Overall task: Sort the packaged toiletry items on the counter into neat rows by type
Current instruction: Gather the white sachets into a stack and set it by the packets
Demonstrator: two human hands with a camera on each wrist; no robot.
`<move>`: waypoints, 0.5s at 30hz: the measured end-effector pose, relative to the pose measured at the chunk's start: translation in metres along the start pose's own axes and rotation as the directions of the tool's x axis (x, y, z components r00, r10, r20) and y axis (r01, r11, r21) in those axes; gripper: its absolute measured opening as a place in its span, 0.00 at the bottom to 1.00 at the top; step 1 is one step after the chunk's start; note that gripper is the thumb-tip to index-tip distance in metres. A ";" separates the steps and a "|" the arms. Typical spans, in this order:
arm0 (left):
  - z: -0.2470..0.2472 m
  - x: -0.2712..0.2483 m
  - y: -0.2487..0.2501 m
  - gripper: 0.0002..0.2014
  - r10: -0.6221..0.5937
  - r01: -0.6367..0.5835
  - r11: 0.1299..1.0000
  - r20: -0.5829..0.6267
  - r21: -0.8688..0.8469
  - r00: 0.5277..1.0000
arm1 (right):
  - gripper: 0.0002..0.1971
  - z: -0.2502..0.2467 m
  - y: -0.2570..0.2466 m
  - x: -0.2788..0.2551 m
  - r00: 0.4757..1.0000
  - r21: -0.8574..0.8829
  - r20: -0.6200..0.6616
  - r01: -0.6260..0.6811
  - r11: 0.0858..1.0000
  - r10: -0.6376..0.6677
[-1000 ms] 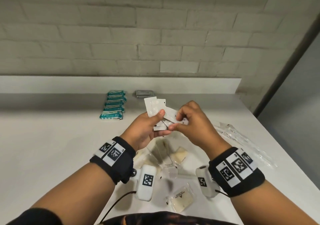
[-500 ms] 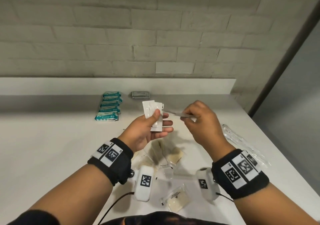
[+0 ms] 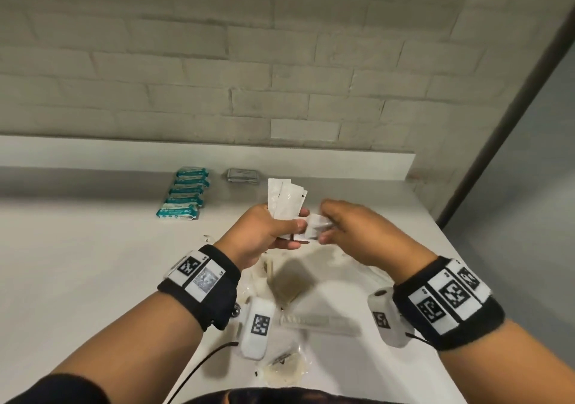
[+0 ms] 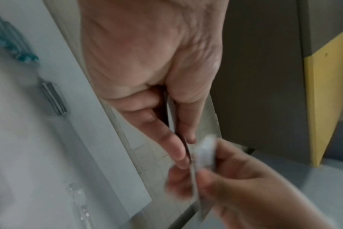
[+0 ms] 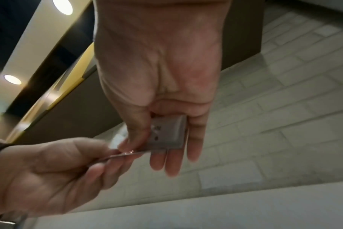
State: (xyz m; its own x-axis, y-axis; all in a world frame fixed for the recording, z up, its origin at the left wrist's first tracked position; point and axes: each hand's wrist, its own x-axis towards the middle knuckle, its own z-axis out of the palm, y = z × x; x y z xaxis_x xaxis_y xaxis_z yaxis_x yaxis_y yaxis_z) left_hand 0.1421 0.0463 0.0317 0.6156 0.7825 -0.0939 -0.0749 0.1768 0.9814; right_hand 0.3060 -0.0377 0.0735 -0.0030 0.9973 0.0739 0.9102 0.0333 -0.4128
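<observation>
My left hand grips a fanned stack of flat white sachets above the white counter, thumb across their front. My right hand pinches one more white sachet and holds it against the lower end of that stack. In the right wrist view the pinched sachet lies between thumb and fingers, meeting the left hand. In the left wrist view the sachets appear edge-on. At the counter's back lies a row of teal packets, and beside it a grey packet stack.
Under my hands lie loose clear-wrapped items: a beige pad, a wrapped comb, another beige pad near the front edge. A raised ledge and brick wall back the counter. The counter's right edge drops off.
My right hand, which had pulled a sachet out to the right, has brought it back against the stack in my left hand. The head view has shifted slightly.
</observation>
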 end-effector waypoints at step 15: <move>0.011 0.000 0.003 0.12 0.023 -0.027 0.999 -0.078 -0.045 0.997 | 0.04 0.013 0.009 0.018 0.976 0.860 -0.037 -0.078 0.504 0.214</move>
State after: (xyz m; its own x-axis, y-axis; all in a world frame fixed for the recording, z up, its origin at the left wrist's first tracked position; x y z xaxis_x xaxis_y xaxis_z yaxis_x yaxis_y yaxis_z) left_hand 0.1507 0.0399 0.0361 0.5507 0.8305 -0.0838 -0.1264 0.1822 0.9751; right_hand 0.3090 -0.0181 0.0589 0.2075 0.9781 0.0177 0.1027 -0.0038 -0.9947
